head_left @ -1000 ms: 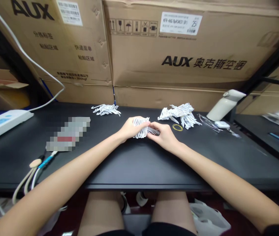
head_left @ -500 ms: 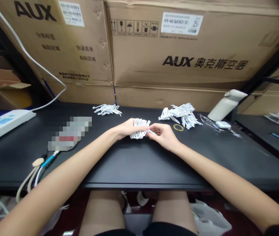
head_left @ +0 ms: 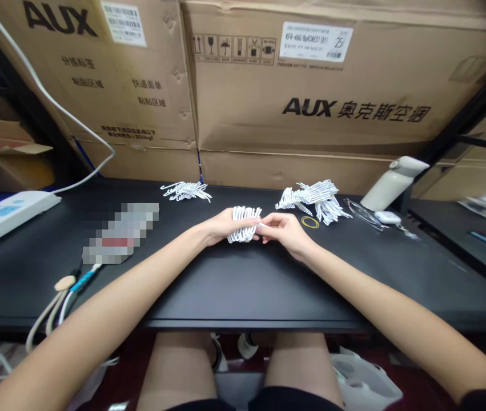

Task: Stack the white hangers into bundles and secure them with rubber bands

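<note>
A bundle of thin white wire hooks [head_left: 244,218] is held just above the middle of the black table. My left hand [head_left: 221,224] is closed around it, with the thumb lying across the hooks. At the bundle's right side my right hand [head_left: 285,231] pinches a white hook end between thumb and fingertips; most of that piece is covered by the fingers. Behind the left hand lies a loose pile of similar white hooks [head_left: 186,191]. A larger heap of white hooks [head_left: 322,195] lies behind my right hand, with a yellow rubber band [head_left: 310,222] in front of it.
Large cardboard boxes [head_left: 243,128] stand along the back. On the right are a white bottle [head_left: 392,184], glasses [head_left: 362,215] and a small white case [head_left: 387,217]. A power strip [head_left: 11,217] and a pixelated phone-like object [head_left: 118,237] with a cable lie left.
My right hand has shifted slightly, and less of the white piece at its fingertips shows. The left hand keeps its hold on the bundle.
</note>
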`<act>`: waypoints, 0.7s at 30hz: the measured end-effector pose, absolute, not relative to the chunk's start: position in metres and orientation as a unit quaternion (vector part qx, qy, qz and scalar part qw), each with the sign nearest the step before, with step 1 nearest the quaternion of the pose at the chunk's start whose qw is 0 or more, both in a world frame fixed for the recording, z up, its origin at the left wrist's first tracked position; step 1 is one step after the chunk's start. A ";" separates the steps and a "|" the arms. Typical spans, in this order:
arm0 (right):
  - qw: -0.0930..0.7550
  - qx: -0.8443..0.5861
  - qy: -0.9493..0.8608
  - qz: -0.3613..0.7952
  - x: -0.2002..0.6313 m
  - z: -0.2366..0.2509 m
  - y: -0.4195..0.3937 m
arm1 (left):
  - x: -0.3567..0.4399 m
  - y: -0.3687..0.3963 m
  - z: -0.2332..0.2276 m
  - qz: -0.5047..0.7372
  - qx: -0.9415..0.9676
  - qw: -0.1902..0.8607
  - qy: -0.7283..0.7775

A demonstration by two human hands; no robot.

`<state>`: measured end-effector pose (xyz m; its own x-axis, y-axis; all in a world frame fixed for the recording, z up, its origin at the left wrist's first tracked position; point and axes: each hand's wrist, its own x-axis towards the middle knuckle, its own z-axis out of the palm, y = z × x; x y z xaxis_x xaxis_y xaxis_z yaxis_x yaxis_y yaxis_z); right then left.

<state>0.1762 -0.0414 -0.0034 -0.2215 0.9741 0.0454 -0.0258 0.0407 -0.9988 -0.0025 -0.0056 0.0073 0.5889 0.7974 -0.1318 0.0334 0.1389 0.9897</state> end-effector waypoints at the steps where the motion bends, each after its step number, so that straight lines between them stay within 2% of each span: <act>1: 0.457 -0.425 -0.560 0.545 0.176 -0.003 -0.041 | -0.002 -0.005 0.007 0.293 0.596 0.660 0.351; 15: 0.462 -0.426 -0.582 0.517 0.180 -0.001 -0.038 | -0.005 -0.006 0.013 0.315 0.716 0.551 0.292; 21: 0.459 -0.404 -0.599 0.516 0.179 -0.007 -0.036 | -0.005 -0.004 0.008 0.304 0.709 0.558 0.307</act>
